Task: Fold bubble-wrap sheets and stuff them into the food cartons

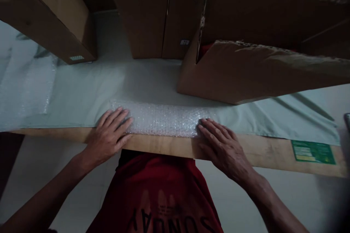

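A flat strip of clear bubble wrap (164,118) lies along the front edge of the cloth-covered table. My left hand (109,133) rests flat on its left end, fingers stretched out and a little apart. On the right end lies my right hand (220,145), palm down with the fingers extended. Both thumbs point inward near the wooden table edge (161,145). Whether anything is under or inside the wrap cannot be made out.
Behind the strip stand two tall narrow cardboard boxes (146,25) and a large open carton (218,76) to the right. Another cardboard box (60,18) stands at the left. More bubble wrap (26,83) lies on the far left. A green label (313,151) is on the table edge.
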